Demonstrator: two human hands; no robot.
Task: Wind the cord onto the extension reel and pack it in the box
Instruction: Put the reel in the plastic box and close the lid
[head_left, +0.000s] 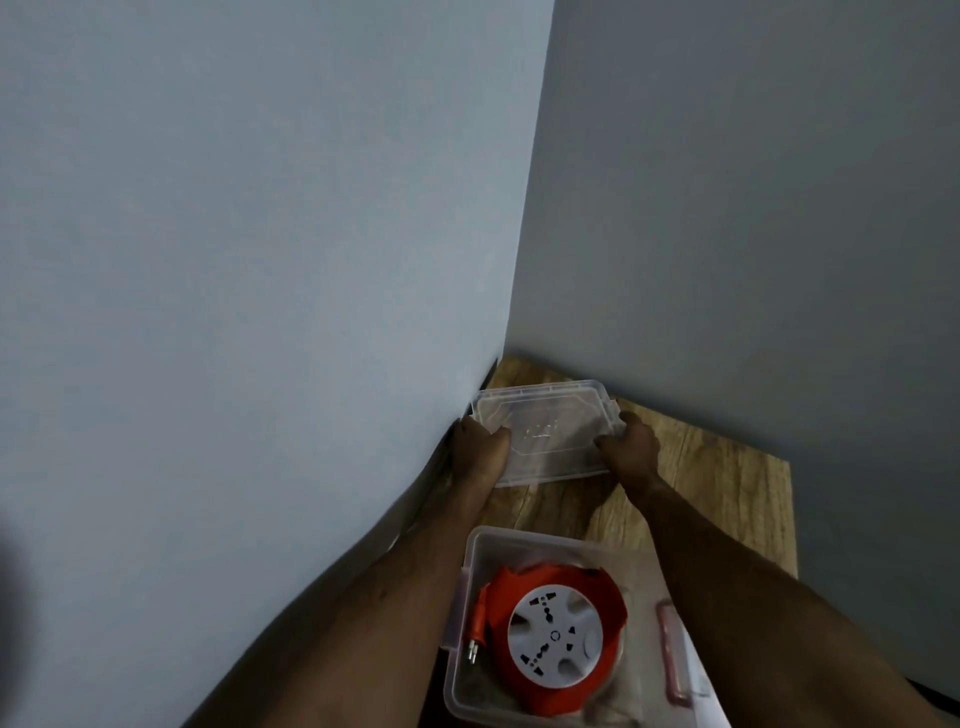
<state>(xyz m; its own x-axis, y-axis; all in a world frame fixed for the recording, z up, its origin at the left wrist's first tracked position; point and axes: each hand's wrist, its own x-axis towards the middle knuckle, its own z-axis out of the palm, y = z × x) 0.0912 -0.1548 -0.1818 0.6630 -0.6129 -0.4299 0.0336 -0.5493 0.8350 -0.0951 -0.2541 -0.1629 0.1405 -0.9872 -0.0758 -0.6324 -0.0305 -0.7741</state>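
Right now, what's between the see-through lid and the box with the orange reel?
In the head view, just bare wooden tabletop lies between the lid and the box; both forearms pass alongside.

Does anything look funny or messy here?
Nothing is broken or spilled. The orange and grey extension reel already sits inside the clear plastic box, which has no lid on: both hands grip the clear lid farther off.
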